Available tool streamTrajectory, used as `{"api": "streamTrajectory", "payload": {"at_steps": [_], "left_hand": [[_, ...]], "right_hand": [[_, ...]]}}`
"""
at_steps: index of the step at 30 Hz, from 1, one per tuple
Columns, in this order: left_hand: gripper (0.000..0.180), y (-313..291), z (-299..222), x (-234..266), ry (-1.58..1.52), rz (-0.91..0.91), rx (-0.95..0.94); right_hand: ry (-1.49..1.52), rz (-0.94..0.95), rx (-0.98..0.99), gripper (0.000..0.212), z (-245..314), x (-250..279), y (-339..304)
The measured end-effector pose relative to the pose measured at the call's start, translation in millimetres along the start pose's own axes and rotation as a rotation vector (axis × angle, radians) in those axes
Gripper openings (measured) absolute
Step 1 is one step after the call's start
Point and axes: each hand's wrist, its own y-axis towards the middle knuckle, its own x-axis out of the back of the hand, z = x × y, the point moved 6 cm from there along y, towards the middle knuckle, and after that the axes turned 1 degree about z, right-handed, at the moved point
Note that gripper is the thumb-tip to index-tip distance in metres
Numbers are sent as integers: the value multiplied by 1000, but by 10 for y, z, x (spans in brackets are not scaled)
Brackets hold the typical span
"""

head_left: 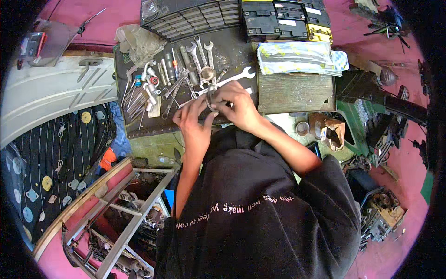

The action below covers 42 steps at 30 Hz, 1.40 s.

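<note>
My left hand and my right hand come together over the near edge of a dark workbench. Between their fingertips is a small grey metal part, mostly covered by the fingers, so its kind is unclear. The fingers of both hands are bent in around it. Just beyond my right hand lies a large open-ended wrench. Several combination wrenches lie farther back, near a round metal piece. Left of my hands are sockets and a screwdriver.
Black batteries stand at the back right beside a black slatted rack. A patterned packet lies on a wooden board to the right. A clear plastic bag sits at the back left. A metal frame stands at lower left.
</note>
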Motion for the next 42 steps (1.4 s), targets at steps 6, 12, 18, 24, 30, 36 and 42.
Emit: {"api": "streamTrajectory", "payload": {"at_steps": [6,12,18,24,30,36,42], "left_hand": [[51,28,138,48,-3,-5,1],[49,57,121,55,67,-5,-53],[50,76,24,43,6,-17,-72],[51,86,136,10,-72,-4,-6],[49,17,215,16,-75,-41,26],[49,60,158,0,-57,-37,32],[52,113,151,-14,-144,-11,18]], "right_hand": [[24,170,76,17,46,-8,-98],[-227,263,-26,17,-260,-21,-236],[-333,72,2,21,-109,60,-111],[-285,150,15,24,-239,-5,-104],[-482,235,31,20,-307,103,-242],[-234,81,-172,17,-521,103,-209],[-340,63,19,13,-231,6,-132]]}}
